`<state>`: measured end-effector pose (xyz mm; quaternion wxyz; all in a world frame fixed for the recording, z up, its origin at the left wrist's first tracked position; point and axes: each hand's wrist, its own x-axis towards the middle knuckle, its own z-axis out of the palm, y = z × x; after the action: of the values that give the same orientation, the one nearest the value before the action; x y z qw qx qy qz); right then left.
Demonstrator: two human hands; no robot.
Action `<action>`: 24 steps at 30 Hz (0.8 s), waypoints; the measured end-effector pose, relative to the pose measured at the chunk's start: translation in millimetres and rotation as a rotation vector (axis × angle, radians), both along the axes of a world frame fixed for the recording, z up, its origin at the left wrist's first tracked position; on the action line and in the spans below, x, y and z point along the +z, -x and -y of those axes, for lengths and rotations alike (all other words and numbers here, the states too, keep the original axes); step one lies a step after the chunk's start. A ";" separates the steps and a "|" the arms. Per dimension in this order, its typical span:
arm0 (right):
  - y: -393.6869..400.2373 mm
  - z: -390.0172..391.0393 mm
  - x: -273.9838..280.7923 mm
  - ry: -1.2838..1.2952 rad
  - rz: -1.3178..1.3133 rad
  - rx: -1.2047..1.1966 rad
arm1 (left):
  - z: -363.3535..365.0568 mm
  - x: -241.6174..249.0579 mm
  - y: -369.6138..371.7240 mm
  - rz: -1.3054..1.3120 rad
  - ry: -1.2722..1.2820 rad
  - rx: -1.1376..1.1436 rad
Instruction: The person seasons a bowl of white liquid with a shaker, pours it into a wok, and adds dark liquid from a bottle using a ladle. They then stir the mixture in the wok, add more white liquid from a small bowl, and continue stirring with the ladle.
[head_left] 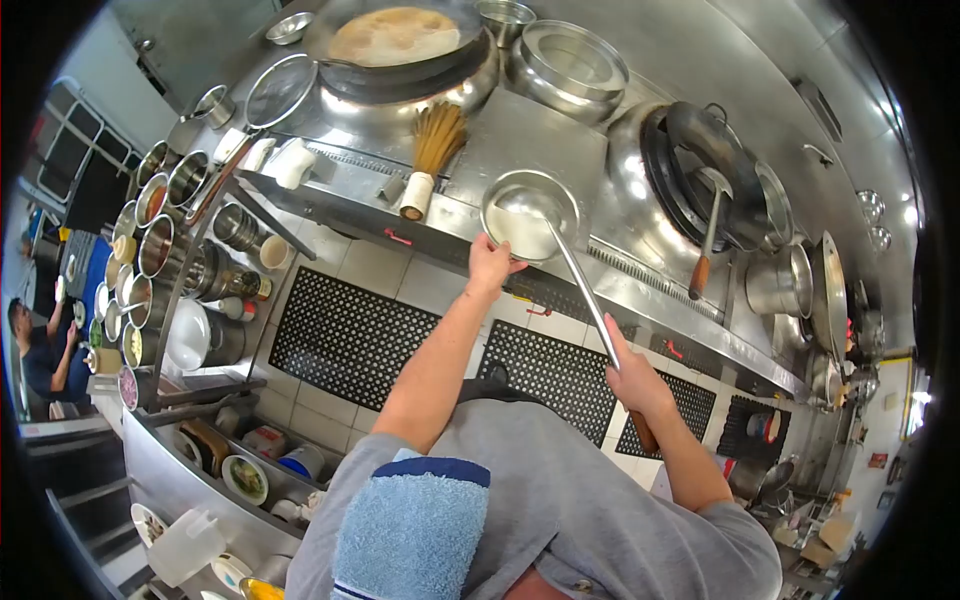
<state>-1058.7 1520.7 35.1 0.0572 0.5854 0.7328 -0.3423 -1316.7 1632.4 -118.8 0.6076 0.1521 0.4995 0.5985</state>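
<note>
My left hand (490, 268) grips the near rim of a round metal bowl (568, 195), fingers curled at its edge. Something whitish shows at the bottom of the bowl. My right hand (637, 378) is closed around the handle of a long ladle (585, 285), whose wooden end sticks out below the fist. The ladle's head reaches into the bowl, and its outline is hard to make out there. Left of the bowl, a bamboo wok brush (436, 145) stands on the steel range (520, 130).
A large wok (395, 40) with brownish contents sits at the back left. On the right burner, a dark wok (715, 150) holds a wooden-handled wok spatula (712, 225). A mesh strainer (282, 92) lies left, near several metal containers (160, 245). Another person (48, 345) stands far left.
</note>
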 end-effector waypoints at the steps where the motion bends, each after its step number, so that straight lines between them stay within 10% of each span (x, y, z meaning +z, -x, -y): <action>1: 0.8 3.3 2.0 0.012 -0.040 -0.015 | -2.7 -5.8 0.1 -0.001 0.011 0.004; 10: -7.9 -5.3 64.2 0.541 -0.577 -0.516 | -2.8 -6.8 5.1 -0.055 0.034 0.009; 16: 11.8 -9.9 10.8 -0.077 -0.116 -0.054 | 1.4 -2.2 4.4 -0.058 0.048 -0.025; 24: -1.2 20.5 5.2 0.110 -0.185 -0.106 | 0.9 -5.6 -0.7 -0.098 0.016 0.048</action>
<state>-1057.5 1500.2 40.4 0.0032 0.5853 0.6830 -0.4370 -1316.0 1631.5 -124.4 0.5692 0.1644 0.5368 0.6007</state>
